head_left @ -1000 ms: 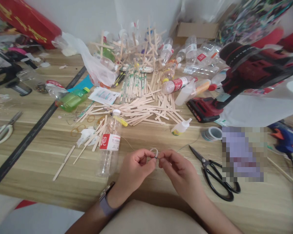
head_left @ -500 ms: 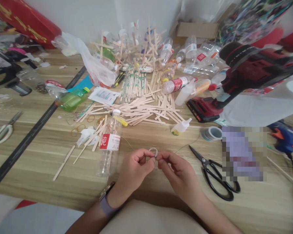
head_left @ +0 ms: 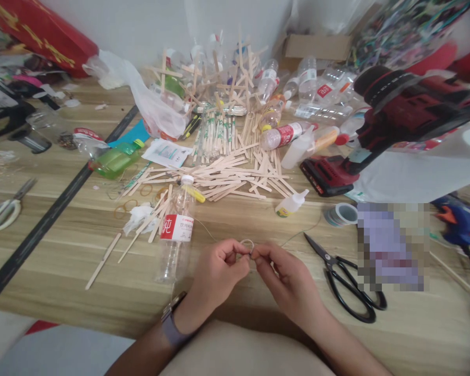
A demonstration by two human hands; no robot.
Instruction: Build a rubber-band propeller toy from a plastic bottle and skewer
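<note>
In front of my body, both hands meet fingertip to fingertip. My left hand [head_left: 227, 269] is closed in a pinch at a small pale ring [head_left: 247, 242], whose upper curve shows above the fingers. My right hand [head_left: 288, 277] pinches at the same spot, against the ring's right side; exactly what lies between its fingertips is hidden. A thin string [head_left: 300, 233] runs behind the right hand toward a spool [head_left: 340, 214], and a stretch of it shows left of my left hand. A clear bottle [head_left: 175, 235] with a red and white label stands left of my left hand.
Black-handled scissors [head_left: 347, 279] lie right of my right hand. Beyond them are a blurred-out purple patch [head_left: 391, 248] and a blue glue gun [head_left: 456, 219]. A glue bottle [head_left: 292, 203], a pile of wooden sticks [head_left: 219, 180] and a red drill [head_left: 399, 109] stand or lie further back.
Very little differs. The ring and the fingertips have shifted slightly, with both hands still pinched together at the same place.
</note>
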